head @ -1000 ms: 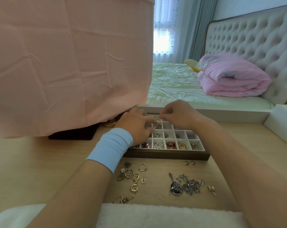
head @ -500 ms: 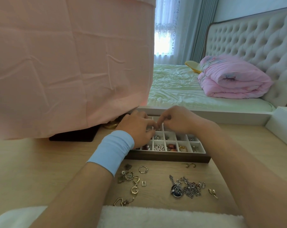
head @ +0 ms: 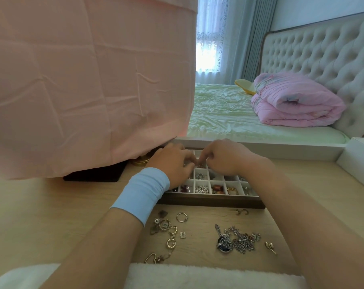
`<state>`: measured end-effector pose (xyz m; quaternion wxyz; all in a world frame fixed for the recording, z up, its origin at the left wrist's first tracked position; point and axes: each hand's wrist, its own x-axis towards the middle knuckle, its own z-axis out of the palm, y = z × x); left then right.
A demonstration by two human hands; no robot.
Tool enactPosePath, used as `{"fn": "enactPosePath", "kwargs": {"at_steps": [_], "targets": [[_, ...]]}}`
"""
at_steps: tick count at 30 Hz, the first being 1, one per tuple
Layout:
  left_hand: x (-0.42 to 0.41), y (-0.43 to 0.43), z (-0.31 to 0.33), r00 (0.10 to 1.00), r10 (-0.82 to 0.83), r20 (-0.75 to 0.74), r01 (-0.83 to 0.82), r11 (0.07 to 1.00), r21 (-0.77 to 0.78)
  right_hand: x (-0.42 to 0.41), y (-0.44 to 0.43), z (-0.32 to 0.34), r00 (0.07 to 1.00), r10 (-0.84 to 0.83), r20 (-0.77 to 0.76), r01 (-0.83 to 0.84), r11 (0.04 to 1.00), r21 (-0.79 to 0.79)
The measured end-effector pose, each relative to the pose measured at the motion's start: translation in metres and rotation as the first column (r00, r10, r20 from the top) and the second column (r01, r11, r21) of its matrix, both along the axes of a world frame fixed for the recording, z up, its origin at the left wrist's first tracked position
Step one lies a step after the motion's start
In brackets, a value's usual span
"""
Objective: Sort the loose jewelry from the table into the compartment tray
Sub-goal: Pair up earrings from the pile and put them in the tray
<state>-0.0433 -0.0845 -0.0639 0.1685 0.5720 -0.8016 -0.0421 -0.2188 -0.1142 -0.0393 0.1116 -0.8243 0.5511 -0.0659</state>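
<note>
Hovering over the far rows of the tray [head: 210,200] in the head view, the only 1 given, the left hand [head: 172,163] and right hand [head: 223,158] meet at about 12 o'clock from the tray's middle, fingertips almost touching above 1 small compartment. Both hands are narrow, with fingers curled in as for a pinch. Whether either actually holds a piece I cannot tell, since the spot between them is too small and shaded. Using 2 hands over 1 cell suggests a fiddly item being settled or untangled, though that is a guess. The left forearm, wearing a blue wristband [head: 141,192], comes in from 7 o'clock and crosses the tray's near left corner. The right forearm comes in from 5 o'clock past the tray's right end. The near row of cells already carries beads [head: 202,189], red stones [head: 217,187] and gold pieces [head: 231,190], kept apart by kind so far as I can see. Unsorted pieces lie on the table [head: 51,215] at 6 o'clock from the tray, probably left there for easy reach. They include a cluster of rings [head: 169,227] toward 7 o'clock and a tangled chain [head: 243,240] with a dark blue pendant [head: 224,244] toward 5 o'clock. 2 small hooks [head: 241,212] sit just beside the tray's front wall, and a gold earring [head: 269,247] lies further right. A pink cloth [head: 83,80] hangs at 10 o'clock, its hem just beside the left hand.
</note>
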Motion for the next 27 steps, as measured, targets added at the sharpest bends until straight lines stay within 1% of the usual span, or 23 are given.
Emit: {"fn": "enactPosePath", "kwargs": {"at_steps": [4,8,10,12,14,16,18,21,23,25,27], "targets": [[-0.002,-0.001,-0.004,1.000,-0.016,0.000,0.016,1.000,0.015,-0.004,-0.001,0.006,1.000,-0.005,0.011,0.005,1.000,-0.013],[-0.004,0.000,0.000,0.987,-0.045,0.154,0.030,0.995,0.098,-0.001,0.000,0.004,1.000,-0.015,0.003,0.015,0.999,-0.050],[-0.004,0.000,0.001,0.982,-0.053,0.179,0.032,0.992,0.118,0.002,0.001,0.002,0.999,-0.008,-0.044,0.007,1.000,-0.021],[-0.003,0.000,0.002,0.989,-0.044,0.139,0.038,0.998,0.047,0.004,0.002,0.001,0.997,-0.014,-0.079,0.014,1.000,0.000],[-0.001,-0.001,0.005,0.999,-0.003,0.038,0.006,0.996,-0.084,0.006,0.002,0.000,0.996,-0.031,-0.081,0.032,1.000,0.002],[0.002,-0.003,0.008,0.997,0.037,-0.060,-0.045,0.991,-0.127,0.009,0.000,-0.003,0.997,-0.057,-0.060,0.056,0.998,-0.004],[0.004,-0.003,0.009,0.995,0.044,-0.092,-0.052,0.995,-0.090,0.012,-0.002,-0.007,0.996,-0.080,-0.036,0.079,0.997,-0.009],[0.001,0.002,0.007,0.999,0.001,-0.049,-0.002,1.000,-0.010,0.010,-0.004,-0.007,0.996,-0.090,0.000,0.090,0.996,0.000],[0.001,0.006,0.009,0.999,-0.009,-0.050,0.010,0.999,0.034,0.005,-0.003,-0.001,0.992,-0.106,0.068,0.105,0.994,0.007],[0.002,0.011,0.016,0.993,0.002,-0.117,0.004,0.999,0.053,0.000,-0.001,0.009,0.985,-0.106,0.134,0.111,0.993,-0.030],[0.006,0.020,0.025,0.982,0.018,-0.188,-0.004,0.997,0.077,-0.001,0.006,0.019,0.980,-0.065,0.187,0.074,0.996,-0.046]]}}
